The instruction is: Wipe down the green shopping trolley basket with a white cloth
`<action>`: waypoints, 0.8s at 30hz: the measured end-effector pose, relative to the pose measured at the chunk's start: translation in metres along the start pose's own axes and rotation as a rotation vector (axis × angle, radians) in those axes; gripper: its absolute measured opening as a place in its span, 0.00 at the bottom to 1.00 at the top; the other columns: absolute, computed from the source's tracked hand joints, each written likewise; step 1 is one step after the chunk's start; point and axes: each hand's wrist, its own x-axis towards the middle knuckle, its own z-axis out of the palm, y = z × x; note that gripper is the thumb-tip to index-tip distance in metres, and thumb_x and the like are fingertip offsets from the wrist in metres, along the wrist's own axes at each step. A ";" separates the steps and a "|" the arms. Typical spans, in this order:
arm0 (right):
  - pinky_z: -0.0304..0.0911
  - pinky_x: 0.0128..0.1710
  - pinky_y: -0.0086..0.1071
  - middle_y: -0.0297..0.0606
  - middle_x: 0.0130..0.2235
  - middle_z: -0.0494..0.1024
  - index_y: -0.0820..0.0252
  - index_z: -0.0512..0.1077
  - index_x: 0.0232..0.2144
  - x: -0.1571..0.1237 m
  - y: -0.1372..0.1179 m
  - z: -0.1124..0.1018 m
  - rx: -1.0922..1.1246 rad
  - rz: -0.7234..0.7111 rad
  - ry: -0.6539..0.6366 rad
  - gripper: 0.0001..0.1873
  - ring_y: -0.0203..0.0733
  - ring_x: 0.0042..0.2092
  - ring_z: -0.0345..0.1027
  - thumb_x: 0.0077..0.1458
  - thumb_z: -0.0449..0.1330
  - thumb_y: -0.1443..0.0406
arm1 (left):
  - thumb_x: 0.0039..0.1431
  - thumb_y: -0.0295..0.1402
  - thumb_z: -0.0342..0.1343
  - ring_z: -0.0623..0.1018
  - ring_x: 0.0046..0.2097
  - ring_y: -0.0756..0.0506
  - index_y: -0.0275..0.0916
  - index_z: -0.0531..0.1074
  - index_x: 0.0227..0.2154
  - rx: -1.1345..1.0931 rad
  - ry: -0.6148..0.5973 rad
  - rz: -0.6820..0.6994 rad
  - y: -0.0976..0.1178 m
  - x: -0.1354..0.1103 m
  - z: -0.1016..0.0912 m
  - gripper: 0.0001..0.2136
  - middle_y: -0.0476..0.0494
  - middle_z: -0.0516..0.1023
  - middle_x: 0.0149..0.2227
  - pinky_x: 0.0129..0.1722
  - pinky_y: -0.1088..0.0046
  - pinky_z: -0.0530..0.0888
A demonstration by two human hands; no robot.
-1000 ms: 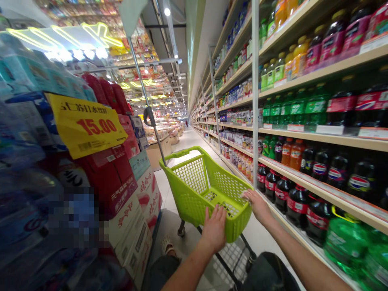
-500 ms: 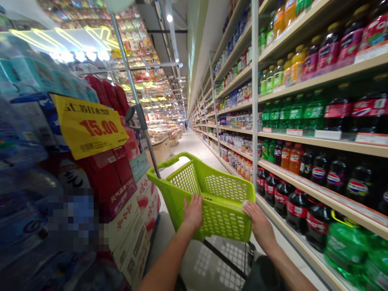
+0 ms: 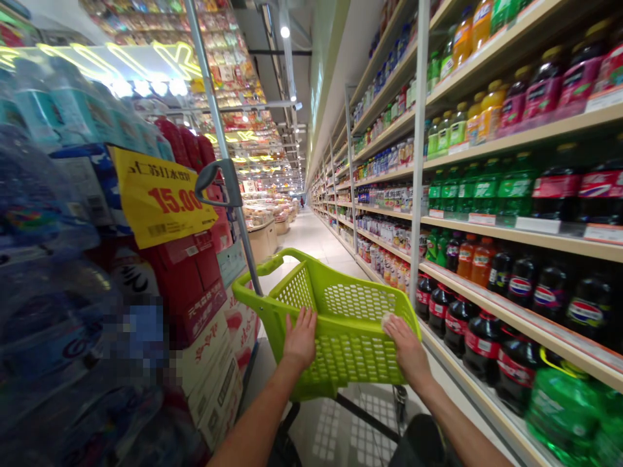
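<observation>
A lime-green plastic shopping cart (image 3: 360, 353) stands close in front of me, its perforated basket angled across the aisle. My left hand (image 3: 300, 338) is closed over the near rim, left of the middle, its fingertips on the inner side. My right hand (image 3: 409, 350) is on the same rim near the right corner. A small white wad, like a tissue (image 3: 386, 320), shows at its fingertips, pressed to the rim; most of it is hidden by the fingers. A metal pole (image 3: 219, 123) with a grey hook (image 3: 217, 185) rises from the cart's left side.
On the right, long shelves (image 3: 506, 227) hold rows of drink bottles. Close on the left is a stack of bottled drinks and red cartons (image 3: 182, 279) with a yellow price sign (image 3: 165, 198). A pale floor aisle (image 3: 314, 227) runs ahead between them.
My right hand has slid left along the rim, away from the corner, with the white wad. My left hand has shifted slightly left. The cart and pole appear slightly moved in view.
</observation>
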 end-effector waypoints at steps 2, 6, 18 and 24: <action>0.54 0.54 0.48 0.43 0.51 0.68 0.61 0.70 0.43 -0.005 0.008 -0.005 -0.024 0.049 0.028 0.25 0.44 0.57 0.54 0.46 0.44 0.78 | 0.44 0.25 0.43 0.40 0.63 0.41 0.34 0.44 0.59 -0.007 0.019 0.007 0.001 -0.004 0.004 0.35 0.43 0.42 0.63 0.57 0.48 0.40; 0.55 0.54 0.47 0.44 0.52 0.67 0.62 0.69 0.45 0.011 -0.046 0.019 0.095 0.025 0.026 0.25 0.43 0.57 0.54 0.47 0.43 0.78 | 0.43 0.26 0.43 0.39 0.63 0.41 0.33 0.43 0.59 -0.017 0.030 0.022 0.009 -0.012 0.006 0.36 0.43 0.40 0.63 0.57 0.48 0.40; 0.53 0.55 0.47 0.41 0.55 0.64 0.60 0.67 0.48 0.013 -0.043 0.023 0.074 0.018 0.036 0.31 0.43 0.58 0.50 0.44 0.42 0.80 | 0.47 0.26 0.42 0.42 0.63 0.42 0.33 0.48 0.58 -0.015 0.141 -0.046 -0.025 -0.028 -0.013 0.31 0.40 0.45 0.62 0.58 0.51 0.38; 0.56 0.54 0.43 0.41 0.55 0.64 0.59 0.66 0.49 0.041 -0.126 0.058 0.262 -0.176 -0.012 0.31 0.41 0.58 0.51 0.44 0.42 0.80 | 0.49 0.29 0.43 0.47 0.62 0.43 0.32 0.50 0.57 -0.082 0.155 0.042 -0.022 -0.042 -0.029 0.29 0.39 0.51 0.61 0.59 0.51 0.38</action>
